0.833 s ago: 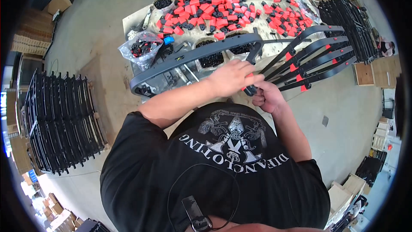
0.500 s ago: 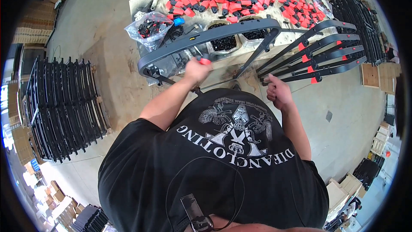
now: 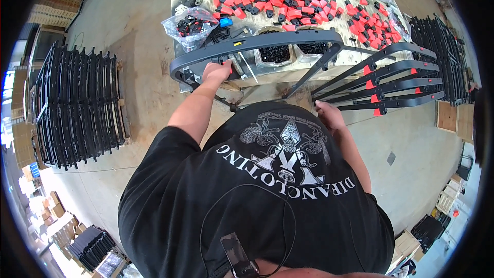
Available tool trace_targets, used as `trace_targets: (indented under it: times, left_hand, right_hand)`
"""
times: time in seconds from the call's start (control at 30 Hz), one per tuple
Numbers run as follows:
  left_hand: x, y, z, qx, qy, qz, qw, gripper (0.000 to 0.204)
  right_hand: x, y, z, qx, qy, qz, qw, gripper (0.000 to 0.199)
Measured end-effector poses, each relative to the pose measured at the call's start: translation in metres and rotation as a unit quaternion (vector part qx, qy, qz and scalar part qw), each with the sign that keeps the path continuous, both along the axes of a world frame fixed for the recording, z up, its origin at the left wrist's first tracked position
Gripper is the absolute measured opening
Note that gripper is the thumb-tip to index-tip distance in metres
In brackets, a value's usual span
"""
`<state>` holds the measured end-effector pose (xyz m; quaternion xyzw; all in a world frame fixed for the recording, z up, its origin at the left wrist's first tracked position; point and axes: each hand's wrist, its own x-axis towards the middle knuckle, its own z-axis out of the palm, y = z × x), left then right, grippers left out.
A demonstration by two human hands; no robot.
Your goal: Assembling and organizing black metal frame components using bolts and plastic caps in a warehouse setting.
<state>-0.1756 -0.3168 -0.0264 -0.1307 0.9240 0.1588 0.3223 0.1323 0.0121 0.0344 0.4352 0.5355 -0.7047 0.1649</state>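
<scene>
- Head view, nearest the camera: a person in a black printed shirt leans over the work, both forearms reaching away toward the desk (image 3: pixel 329 67).
- The right hand (image 3: pixel 329 116) rests at the near tips of a fan of curved black bars (image 3: pixel 391 80), each carrying red clips; whether its fingers are closed on a bar end or only laid against it cannot be told, as the shirt hides them.
- The left hand (image 3: pixel 216 72) is further out, its fingers curled under and against the long black curved bar (image 3: pixel 257 46) at that bar's left part; the grip looks closed on it, though the fingertips are hidden.
- That long bar lies across the near edge of the desk, its long axis running left to right, bowed with the crown away from the person, its left end dipping toward the floor and its right end bending down into a strut.
- Judged from this, the step goes best if the left hand keeps the bar level and steady while the right feeds the next piece in line, not at an angle.
- Beyond, bowls of small black parts (image 3: pixel 275 54) sit just behind the bar, a clear bag of parts (image 3: pixel 193 25) to the left.
- Farthest, a spread of red-and-black clips (image 3: pixel 288 0) covers the desk; stacked black frames (image 3: pixel 77 108) stand on the floor at left.
</scene>
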Motion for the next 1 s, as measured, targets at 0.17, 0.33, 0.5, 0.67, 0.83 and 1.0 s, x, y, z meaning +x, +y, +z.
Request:
trace_targets:
  times: [0.17, 0.33, 0.5, 0.67, 0.83, 1.0]
  left_hand:
    - [0.05, -0.016, -0.019, 0.11, 0.161, 0.057, 0.979, 0.068]
    - [0.089, 0.058, 0.055, 0.358, -0.036, 0.038, 0.932, 0.033]
    - [0.105, 0.137, 0.064, 0.46, -0.145, 0.007, 0.876, 0.025]
    - [0.12, 0.201, 0.061, 0.479, -0.199, -0.061, 0.853, 0.027]
    - [0.142, 0.241, 0.039, 0.466, -0.188, -0.032, 0.864, 0.029]
    - [0.152, 0.263, 0.012, 0.522, -0.232, 0.05, 0.819, 0.037]
  right_hand:
    - [-0.002, 0.047, -0.015, -0.15, 0.112, -0.086, 0.979, 0.019]
    - [-0.031, 0.06, -0.012, -0.236, 0.188, -0.146, 0.942, 0.017]
    - [-0.051, 0.077, -0.029, -0.278, 0.228, -0.114, 0.926, 0.023]
    - [-0.049, 0.094, -0.03, -0.296, 0.205, -0.134, 0.923, 0.022]
    - [-0.05, 0.117, -0.047, -0.248, 0.189, -0.092, 0.946, 0.015]
    - [-0.06, 0.126, -0.046, -0.119, 0.169, -0.04, 0.978, 0.015]
